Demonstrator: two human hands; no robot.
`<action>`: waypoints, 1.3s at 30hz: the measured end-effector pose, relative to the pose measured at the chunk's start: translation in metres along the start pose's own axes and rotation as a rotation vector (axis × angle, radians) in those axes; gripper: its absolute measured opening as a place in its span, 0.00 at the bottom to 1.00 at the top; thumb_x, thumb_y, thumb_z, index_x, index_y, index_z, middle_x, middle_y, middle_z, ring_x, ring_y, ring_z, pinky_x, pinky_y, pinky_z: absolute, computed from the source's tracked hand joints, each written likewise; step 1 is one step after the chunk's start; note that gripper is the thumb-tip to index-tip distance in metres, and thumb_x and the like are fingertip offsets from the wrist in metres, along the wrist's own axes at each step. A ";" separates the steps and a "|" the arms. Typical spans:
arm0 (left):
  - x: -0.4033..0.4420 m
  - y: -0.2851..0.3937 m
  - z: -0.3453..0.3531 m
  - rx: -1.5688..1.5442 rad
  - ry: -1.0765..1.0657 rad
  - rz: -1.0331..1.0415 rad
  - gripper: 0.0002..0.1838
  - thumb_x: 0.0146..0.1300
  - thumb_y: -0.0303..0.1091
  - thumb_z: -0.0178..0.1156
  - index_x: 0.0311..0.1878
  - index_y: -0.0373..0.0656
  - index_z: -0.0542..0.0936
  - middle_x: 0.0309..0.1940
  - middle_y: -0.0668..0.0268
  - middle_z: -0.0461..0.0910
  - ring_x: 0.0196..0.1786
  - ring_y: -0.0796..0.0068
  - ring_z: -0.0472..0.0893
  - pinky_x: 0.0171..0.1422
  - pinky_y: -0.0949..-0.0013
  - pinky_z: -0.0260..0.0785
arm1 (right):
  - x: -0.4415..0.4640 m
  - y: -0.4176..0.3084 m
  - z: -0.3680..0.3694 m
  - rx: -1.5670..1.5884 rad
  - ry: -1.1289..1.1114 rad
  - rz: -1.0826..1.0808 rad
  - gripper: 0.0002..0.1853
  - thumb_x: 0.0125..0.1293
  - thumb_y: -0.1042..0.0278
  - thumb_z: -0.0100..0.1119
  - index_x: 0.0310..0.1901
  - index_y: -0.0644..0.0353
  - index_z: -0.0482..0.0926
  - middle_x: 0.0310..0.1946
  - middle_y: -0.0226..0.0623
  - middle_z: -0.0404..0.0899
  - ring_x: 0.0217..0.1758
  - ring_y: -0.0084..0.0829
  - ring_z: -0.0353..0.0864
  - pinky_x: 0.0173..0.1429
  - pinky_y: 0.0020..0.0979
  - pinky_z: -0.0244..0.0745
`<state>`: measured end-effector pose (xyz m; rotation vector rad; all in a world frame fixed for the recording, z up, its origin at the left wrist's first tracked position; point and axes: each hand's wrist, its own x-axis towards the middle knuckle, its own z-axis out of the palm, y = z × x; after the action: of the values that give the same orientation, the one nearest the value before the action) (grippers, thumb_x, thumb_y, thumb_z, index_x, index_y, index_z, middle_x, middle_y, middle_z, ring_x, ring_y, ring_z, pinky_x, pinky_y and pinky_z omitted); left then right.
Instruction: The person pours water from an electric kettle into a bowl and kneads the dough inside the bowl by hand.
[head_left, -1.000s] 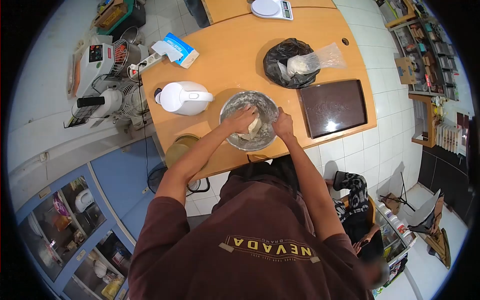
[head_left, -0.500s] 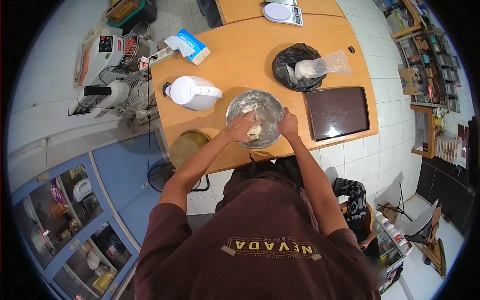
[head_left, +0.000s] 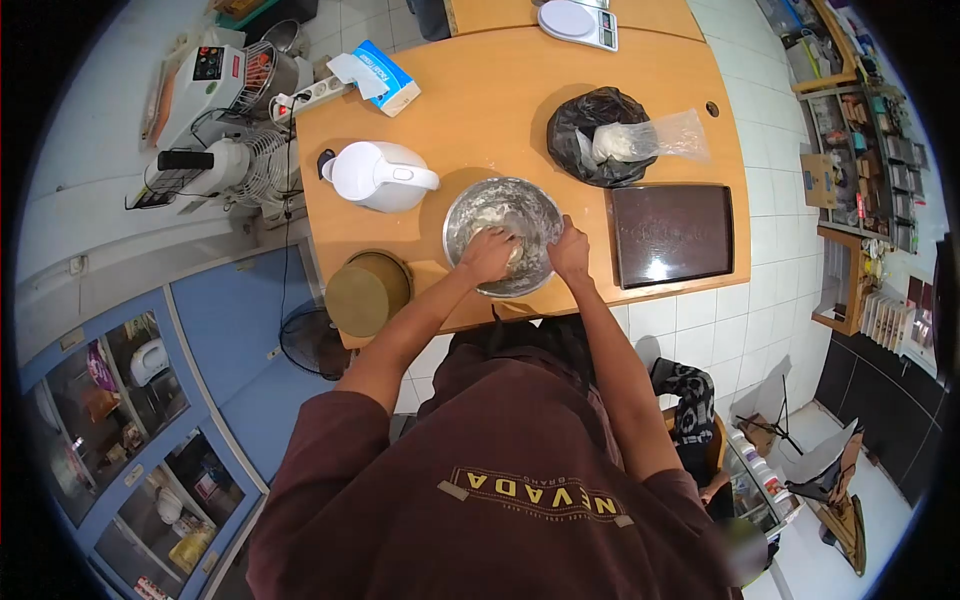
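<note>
A metal mixing bowl (head_left: 548,207), its inside smeared with flour, stands near the table's front edge. My left hand (head_left: 488,256) is down inside it, fingers curled into pale, sticky dough (head_left: 514,262); part of the dough is hidden under the hand. With closed fingers, my right hand (head_left: 569,250) grips the bowl's right rim. More dough or flour residue clings to the far inner wall.
Left of the bowl are a white electric kettle (head_left: 382,177) and a brownish round container (head_left: 362,296). To the right lie a dark baking tray (head_left: 672,235) and a black plastic bag (head_left: 580,130) with a clear bag (head_left: 625,143) of white material. A tissue box (head_left: 378,80) and white scale (head_left: 580,22) sit farther back.
My left hand has pressed deeper into the bowl, and its fingers have curled over the dough. The right hand stays on the rim. The view has shifted slightly.
</note>
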<state>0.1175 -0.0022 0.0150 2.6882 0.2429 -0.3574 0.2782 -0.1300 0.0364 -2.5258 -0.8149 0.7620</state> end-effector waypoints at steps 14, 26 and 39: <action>0.058 -0.001 0.066 -0.059 0.419 -0.345 0.20 0.64 0.42 0.59 0.57 0.47 0.80 0.57 0.61 0.80 0.63 0.56 0.76 0.70 0.46 0.62 | -0.005 0.004 -0.004 0.105 0.015 -0.075 0.24 0.49 0.79 0.68 0.49 0.66 0.73 0.34 0.62 0.83 0.42 0.62 0.84 0.49 0.52 0.81; 0.014 0.001 0.043 -0.590 0.739 -0.487 0.40 0.53 0.40 0.73 0.68 0.37 0.70 0.66 0.45 0.70 0.70 0.41 0.67 0.77 0.43 0.50 | -0.009 0.004 -0.010 0.095 0.024 0.001 0.20 0.52 0.77 0.66 0.48 0.67 0.73 0.35 0.60 0.84 0.43 0.60 0.85 0.51 0.52 0.80; 0.001 0.006 -0.030 -0.270 0.152 -0.039 0.41 0.51 0.43 0.70 0.67 0.35 0.70 0.63 0.39 0.71 0.67 0.41 0.70 0.73 0.44 0.60 | -0.006 0.009 0.001 0.102 0.075 -0.008 0.21 0.53 0.76 0.62 0.51 0.65 0.74 0.35 0.61 0.84 0.42 0.60 0.85 0.49 0.51 0.81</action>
<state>0.1266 0.0049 0.0432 2.4475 0.3621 -0.1210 0.2774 -0.1406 0.0330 -2.4434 -0.7423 0.6843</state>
